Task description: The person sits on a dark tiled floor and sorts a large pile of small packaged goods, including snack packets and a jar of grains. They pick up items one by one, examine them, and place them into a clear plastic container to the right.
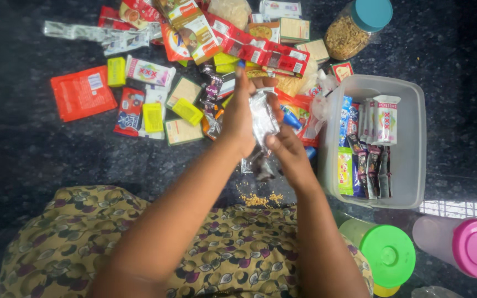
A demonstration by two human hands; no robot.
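Fingers of both hands were closed on a clear plastic pouch near the middle of the frame: the left hand pinched its upper part from the left, fingers pointing up the picture, while the right hand gripped its lower right edge. The pouch stood with its long axis roughly up and down the frame, tilted a little, its top toward the pile of packets and its darker lower end hanging toward the person's lap. Just below it, a small scatter of yellow grains lay on the dark speckled floor beside the patterned yellow garment. At centre right, a translucent rectangular tub held sachets set upright in rows: white-and-pink packets at its upper end, dark and green ones lower down, blue ones along its left wall. At upper right, a clear jar with a teal lid lay tilted and was filled with brown grains. At lower right, a green-lidded container and a pink-lidded container lay close together; their contents could not be made out. Across the upper left and centre spread loose packets, among them a flat orange pouch, small yellow-green sachets and long red cartons.
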